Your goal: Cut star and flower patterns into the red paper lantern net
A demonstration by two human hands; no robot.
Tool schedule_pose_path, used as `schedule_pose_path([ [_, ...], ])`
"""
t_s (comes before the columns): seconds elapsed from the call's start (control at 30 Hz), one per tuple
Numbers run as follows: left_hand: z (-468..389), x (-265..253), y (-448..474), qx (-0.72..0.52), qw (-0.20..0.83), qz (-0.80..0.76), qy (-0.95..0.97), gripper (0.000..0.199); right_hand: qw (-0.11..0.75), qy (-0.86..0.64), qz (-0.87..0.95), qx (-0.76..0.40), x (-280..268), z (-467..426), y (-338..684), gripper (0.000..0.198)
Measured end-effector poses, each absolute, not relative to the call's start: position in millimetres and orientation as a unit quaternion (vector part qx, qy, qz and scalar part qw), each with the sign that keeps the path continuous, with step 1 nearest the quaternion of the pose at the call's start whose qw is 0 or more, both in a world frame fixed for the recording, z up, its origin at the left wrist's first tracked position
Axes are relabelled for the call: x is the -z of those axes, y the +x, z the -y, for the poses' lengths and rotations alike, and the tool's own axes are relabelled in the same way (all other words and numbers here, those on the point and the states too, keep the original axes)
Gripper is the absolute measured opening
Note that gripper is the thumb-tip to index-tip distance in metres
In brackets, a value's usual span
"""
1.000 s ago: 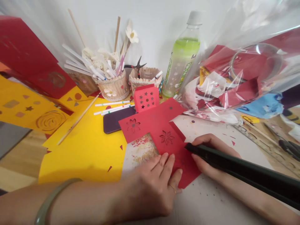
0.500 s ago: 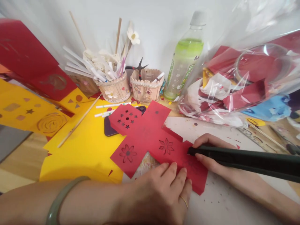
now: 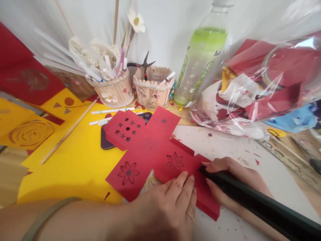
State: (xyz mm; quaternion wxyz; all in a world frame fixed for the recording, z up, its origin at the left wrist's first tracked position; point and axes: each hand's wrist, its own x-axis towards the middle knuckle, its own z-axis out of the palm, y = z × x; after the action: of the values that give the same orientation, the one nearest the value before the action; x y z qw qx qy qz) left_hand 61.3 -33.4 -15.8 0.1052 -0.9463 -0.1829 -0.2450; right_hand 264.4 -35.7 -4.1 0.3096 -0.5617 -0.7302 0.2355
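A red cross-shaped paper cutout (image 3: pixel 140 147) lies at the centre, with flower and star shapes cut through its panels. My left hand (image 3: pixel 163 207), a ring on one finger, rests flat on its near edge, fingers stretched out. At the right, my right hand (image 3: pixel 232 165) pinches a long black pen-like tool (image 3: pixel 263 207). The tool's dark end touches or hovers just over the right panel; I cannot tell which. Its fine tip is too unclear to make out. Under the cutout are yellow paper (image 3: pixel 75 174) and a whitish board (image 3: pixel 240 144).
Two decorated wooden-stick holders (image 3: pixel 114 90) (image 3: pixel 154 92) stand behind, with pliers (image 3: pixel 145 63) in one. A bottle of green liquid (image 3: pixel 204 63) and a clear bag of paper scraps (image 3: pixel 265 87) are right of them. A thin wooden stick (image 3: pixel 67 134) lies on the yellow paper.
The view has shifted closer and slightly right. My right hand has tilted the black tool, its rear end now lower. My left hand still presses on the red paper.
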Motion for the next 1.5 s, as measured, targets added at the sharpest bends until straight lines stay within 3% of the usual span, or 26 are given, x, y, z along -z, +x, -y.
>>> schedule_pose_path([
  [0.6,31,18,62,0.236,0.131,0.17,-0.948,0.029,0.305,-0.527,0.771,-0.185,8,36,264,0.018],
  [1.03,31,12,61,0.201,0.166,0.159,-0.952,0.031,0.313,-0.463,0.823,-0.101,9,35,264,0.014],
  [1.5,31,12,60,0.198,0.15,0.17,-0.954,0.032,0.294,-0.42,0.851,-0.114,10,29,271,0.02],
])
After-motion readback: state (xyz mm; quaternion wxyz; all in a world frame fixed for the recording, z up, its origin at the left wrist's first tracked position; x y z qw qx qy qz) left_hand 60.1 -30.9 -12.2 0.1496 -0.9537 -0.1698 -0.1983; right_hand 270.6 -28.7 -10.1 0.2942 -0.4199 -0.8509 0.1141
